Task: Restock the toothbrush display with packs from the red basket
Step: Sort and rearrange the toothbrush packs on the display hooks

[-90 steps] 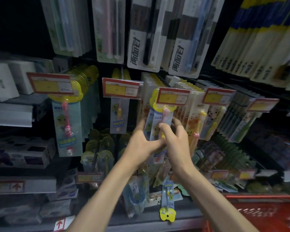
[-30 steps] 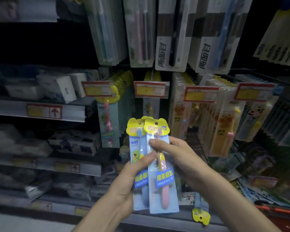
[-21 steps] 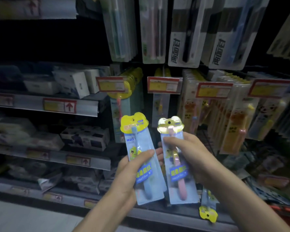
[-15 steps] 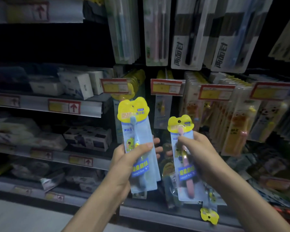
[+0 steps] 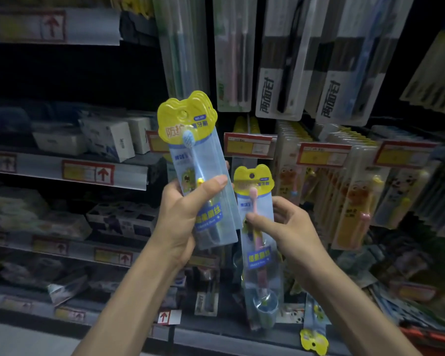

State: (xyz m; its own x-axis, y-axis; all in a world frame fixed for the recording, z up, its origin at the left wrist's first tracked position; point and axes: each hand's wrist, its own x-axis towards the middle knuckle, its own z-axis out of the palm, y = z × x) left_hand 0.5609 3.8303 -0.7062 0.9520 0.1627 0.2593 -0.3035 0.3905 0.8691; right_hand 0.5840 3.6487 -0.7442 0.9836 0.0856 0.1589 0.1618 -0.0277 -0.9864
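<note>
Left hand (image 5: 181, 216) grips the blue-brush pack (image 5: 194, 158); right hand (image 5: 288, 227) pinches the pink-brush pack (image 5: 259, 258); red basket (image 5: 430, 335) mostly cut off.

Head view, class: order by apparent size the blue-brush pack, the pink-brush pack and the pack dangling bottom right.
1. Blue-brush pack, though nearness may exaggerate it.
2. Pink-brush pack.
3. Dangling pack, partly hidden.

Grey shelves (image 5: 129, 173) on the left carry white boxes (image 5: 108, 141) above and what look like dark cartons (image 5: 123, 219) below, while toothbrush packs (image 5: 355, 201) hang in rows to the right.
</note>
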